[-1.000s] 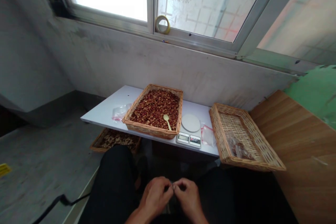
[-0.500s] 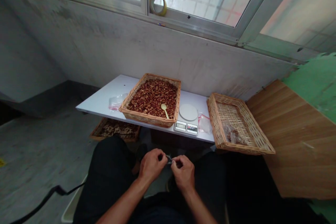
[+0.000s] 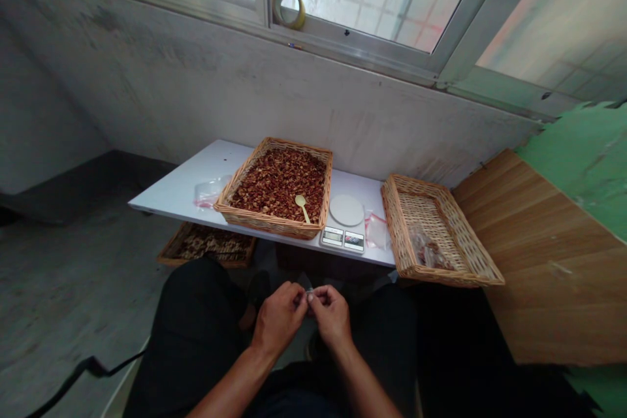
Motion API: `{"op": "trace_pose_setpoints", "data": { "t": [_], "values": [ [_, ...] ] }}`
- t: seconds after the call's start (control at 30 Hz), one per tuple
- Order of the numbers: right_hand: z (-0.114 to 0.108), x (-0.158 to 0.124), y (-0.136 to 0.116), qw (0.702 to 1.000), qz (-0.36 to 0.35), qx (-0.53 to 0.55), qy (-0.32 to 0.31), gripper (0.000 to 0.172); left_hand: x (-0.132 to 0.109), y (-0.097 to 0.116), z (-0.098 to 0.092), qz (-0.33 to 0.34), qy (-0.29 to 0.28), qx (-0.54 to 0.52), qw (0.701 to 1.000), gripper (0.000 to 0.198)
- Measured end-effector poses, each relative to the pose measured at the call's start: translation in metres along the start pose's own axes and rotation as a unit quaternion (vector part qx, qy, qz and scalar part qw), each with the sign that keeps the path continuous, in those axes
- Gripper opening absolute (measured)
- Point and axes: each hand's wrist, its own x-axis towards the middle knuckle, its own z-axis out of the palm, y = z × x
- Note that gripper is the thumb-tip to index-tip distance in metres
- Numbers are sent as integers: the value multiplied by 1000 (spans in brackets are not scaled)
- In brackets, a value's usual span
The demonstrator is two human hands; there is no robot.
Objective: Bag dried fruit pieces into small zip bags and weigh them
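Observation:
Between my knees, below the table's front edge, my left hand (image 3: 280,315) and my right hand (image 3: 332,315) come together with pinched fingers. Both grip a small clear plastic bag (image 3: 304,282), of which a thin corner shows above the fingertips; the rest is hidden by the fingers. Beyond them on the table stands a wicker basket (image 3: 267,225) full of reddish-brown nut pieces (image 3: 281,183). A pale yellow spoon (image 3: 302,206) lies on the nuts. To the right of that basket is a white kitchen scale (image 3: 347,210) with a bare round plate.
Flat zip bags (image 3: 376,232) lie right of the scale, and more clear bags (image 3: 209,192) lie at the table's left. A second wicker basket (image 3: 470,235) at right holds filled bags (image 3: 431,253). Another basket (image 3: 171,251) sits below the table. A tape roll (image 3: 289,6) stands on the windowsill.
My hands have drawn closer together, their fingertips now nearly meeting. A clear corner of the bag now sticks up above them. The whole view has shifted slightly.

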Motion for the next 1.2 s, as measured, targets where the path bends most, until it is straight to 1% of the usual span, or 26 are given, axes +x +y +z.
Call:
{"op": "trace_pose_setpoints", "data": {
  "t": [0.07, 0.17, 0.23, 0.33, 0.43, 0.47, 0.5, 0.57, 0.63, 0.7, 0.77, 0.83, 0.93, 1.0, 1.13, 1.2],
  "values": [
    [-2, -2, -4, 999, -25, -23, 0, 23, -1, 1, -1, -1, 10, -24, 1000, 16],
    [-6, -5, -12, 992, -90, -84, 9, 19, 0, 3, -3, -8, 26, -63, 998, 18],
    [-8, -5, -15, 988, -110, -103, 16, 18, 1, 6, -7, -11, 23, -86, 996, 20],
    [-12, 2, -16, 994, -82, -69, 9, 16, 5, 7, -15, 8, 5, -112, 994, 20],
    [-18, 13, -14, 999, -43, -13, -5, 17, 9, 2, -25, 58, 0, -104, 993, 24],
    [-20, 16, -14, 999, -31, 2, -10, 17, 10, -1, -29, 82, -7, -95, 992, 31],
    [-22, 18, -15, 999, -20, 16, -18, 18, 12, -4, -32, 110, -20, -84, 990, 42],
    [-25, 21, -18, 998, 1, 47, -45, 22, 17, -7, -38, 157, -62, -62, 984, 70],
    [-26, 22, -24, 994, 14, 73, -81, 26, 21, -6, -42, 171, -108, -43, 978, 90],
    [-25, 20, -31, 990, 15, 88, -108, 28, 25, -2, -44, 161, -135, -31, 977, 97],
    [-24, 17, -36, 988, 11, 95, -125, 27, 28, 3, -44, 150, -145, -28, 977, 96],
    [-23, 15, -38, 986, 3, 104, -131, 24, 28, 7, -42, 145, -142, -35, 979, 88],
    [-23, 14, -38, 986, -14, 121, -117, 23, 26, 8, -39, 136, -124, -64, 981, 71],
    [-24, 13, -38, 987, -27, 122, -104, 25, 24, 8, -37, 126, -115, -95, 981, 63],
    [-29, 11, -42, 989, -73, 97, -87, 24, 22, 8, -36, 92, -93, -139, 982, 55],
    [-31, 9, -47, 988, -93, 84, -92, 23, 21, 7, -36, 81, -81, -145, 983, 53]
  ]
}}
